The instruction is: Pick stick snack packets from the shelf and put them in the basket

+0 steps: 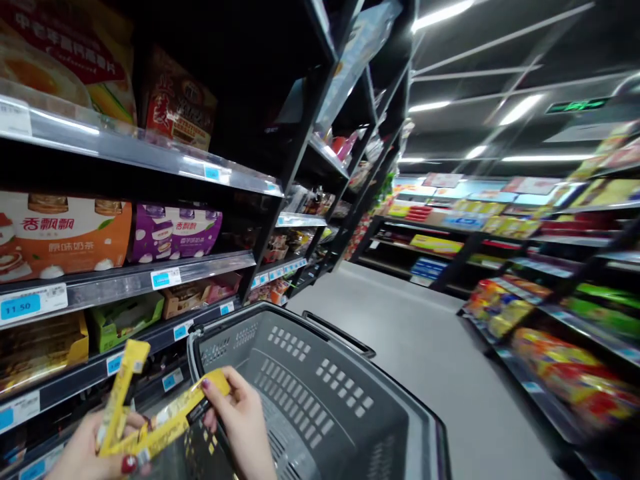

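Note:
My left hand [87, 447], at the lower left, is closed around narrow yellow stick packets. One stick packet [123, 383] points upward from its fingers. A second yellow packet [173, 421] slants up to the right, and my right hand [245, 427] pinches its far end between thumb and fingers. Small print on the packets is too blurred to read. Below and right of the hands is a grey plastic shopping basket [350, 400] with slotted walls; its visible inside holds nothing, and my right forearm crosses its near left side.
Shelves on the left hold an orange milk tea box [70, 233], a purple box [175, 232], a green display carton [127, 320] and a yellow carton [45, 350]. A grey floor aisle [425, 340] runs ahead, with bagged goods [575, 367] on the right-hand shelves.

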A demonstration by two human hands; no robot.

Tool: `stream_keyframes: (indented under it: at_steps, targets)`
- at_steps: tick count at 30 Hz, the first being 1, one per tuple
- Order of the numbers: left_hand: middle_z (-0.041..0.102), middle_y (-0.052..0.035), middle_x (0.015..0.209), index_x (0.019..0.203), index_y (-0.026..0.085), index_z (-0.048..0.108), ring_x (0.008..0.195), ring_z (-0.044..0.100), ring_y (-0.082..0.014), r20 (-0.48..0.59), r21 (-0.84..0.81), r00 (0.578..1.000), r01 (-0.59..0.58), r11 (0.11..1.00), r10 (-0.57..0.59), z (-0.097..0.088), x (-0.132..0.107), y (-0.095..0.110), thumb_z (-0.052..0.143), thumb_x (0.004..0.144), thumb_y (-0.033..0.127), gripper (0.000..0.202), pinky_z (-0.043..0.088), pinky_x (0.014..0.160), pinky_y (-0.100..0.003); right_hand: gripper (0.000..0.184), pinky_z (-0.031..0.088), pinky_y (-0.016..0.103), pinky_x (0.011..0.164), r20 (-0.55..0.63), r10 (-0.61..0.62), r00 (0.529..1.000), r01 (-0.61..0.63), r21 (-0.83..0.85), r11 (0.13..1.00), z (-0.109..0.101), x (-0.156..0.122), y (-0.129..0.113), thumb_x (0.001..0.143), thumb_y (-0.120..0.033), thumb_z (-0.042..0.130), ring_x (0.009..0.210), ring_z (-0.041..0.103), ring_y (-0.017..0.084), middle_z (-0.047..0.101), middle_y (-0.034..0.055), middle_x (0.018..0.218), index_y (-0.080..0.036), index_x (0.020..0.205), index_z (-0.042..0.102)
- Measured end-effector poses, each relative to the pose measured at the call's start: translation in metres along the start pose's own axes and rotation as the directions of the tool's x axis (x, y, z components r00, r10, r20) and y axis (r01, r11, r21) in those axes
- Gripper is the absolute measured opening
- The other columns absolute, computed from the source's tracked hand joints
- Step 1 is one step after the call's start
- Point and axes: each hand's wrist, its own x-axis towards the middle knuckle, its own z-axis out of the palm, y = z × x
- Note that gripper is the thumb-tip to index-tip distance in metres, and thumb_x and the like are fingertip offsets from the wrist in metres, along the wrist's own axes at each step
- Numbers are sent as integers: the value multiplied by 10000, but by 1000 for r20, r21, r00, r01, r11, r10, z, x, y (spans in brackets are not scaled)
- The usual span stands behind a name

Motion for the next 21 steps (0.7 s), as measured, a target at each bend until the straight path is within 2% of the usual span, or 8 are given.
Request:
stream_keyframes:
  at_steps: [2, 5, 7, 10, 13, 16, 19, 21]
  targets:
    - [706, -100, 644, 773, 113, 643, 577, 657, -250, -120, -15, 992, -52, 999, 50, -5, 2, 7, 839, 415, 392, 494, 517, 434, -286, 411, 357, 159, 348, -60, -7, 998, 10, 51, 999, 1, 3, 7, 629, -503, 696, 323, 472, 82, 523, -42, 406, -150, 692, 494]
    - [710, -98, 617, 748, 96, 639, 533, 655, -230, -340, -12, 935, -111, 994, 101, -7, 5, 12, 838, 413, 388, 487, 543, 444, -276, 413, 395, 168, 359, -76, 30, 997, -22, 110, 994, 6, -2, 20, 637, -509, 695, 335, 493, 87, 554, -27, 432, -146, 700, 507]
    - [711, -88, 600, 738, 88, 647, 500, 647, -214, -415, -7, 904, -116, 993, 103, -9, 6, 9, 840, 391, 394, 501, 543, 432, -254, 390, 414, 169, 367, -69, 64, 996, -55, 129, 990, 8, -9, 27, 659, -488, 691, 347, 511, 90, 572, -20, 456, -145, 715, 513]
    - [693, -41, 540, 728, 111, 665, 422, 611, -169, -452, -12, 887, -114, 993, 96, -14, 4, 1, 842, 392, 376, 463, 523, 404, -213, 314, 461, 185, 406, -61, 47, 997, -39, 129, 991, 8, -21, 29, 710, -431, 674, 397, 567, 117, 601, -8, 483, -155, 752, 529]
    - [709, -22, 585, 678, 161, 688, 426, 616, -158, -450, 27, 881, -149, 988, 145, -23, -5, -3, 848, 391, 363, 386, 534, 441, -207, 173, 520, 226, 506, -37, -101, 994, 105, 105, 989, 2, -29, 26, 753, -331, 657, 506, 629, 145, 655, 18, 595, -178, 788, 584]
    - [721, -29, 631, 505, 194, 671, 604, 667, -210, -394, 119, 863, -292, 949, 315, -36, -13, -3, 858, 357, 364, 292, 568, 580, -246, 73, 532, 236, 574, 76, -363, 929, 360, 51, 931, -8, -29, 25, 704, -235, 704, 634, 647, 156, 677, 43, 742, -201, 676, 646]
    - [678, -33, 519, 408, 226, 663, 621, 658, -235, -256, 195, 850, -421, 886, 460, -52, -16, -1, 851, 371, 383, 248, 576, 650, -328, 104, 511, 207, 554, 188, -498, 847, 504, 18, 864, -16, -28, 27, 656, -155, 735, 627, 633, 141, 676, 38, 736, -224, 615, 670]
    - [671, -56, 490, 406, 240, 684, 597, 660, -264, -120, 245, 864, -452, 858, 489, -61, -15, 1, 829, 429, 405, 220, 578, 645, -392, 117, 501, 202, 528, 217, -504, 836, 516, 1, 856, -18, -27, 27, 653, -141, 736, 590, 626, 134, 677, 37, 726, -234, 615, 676]
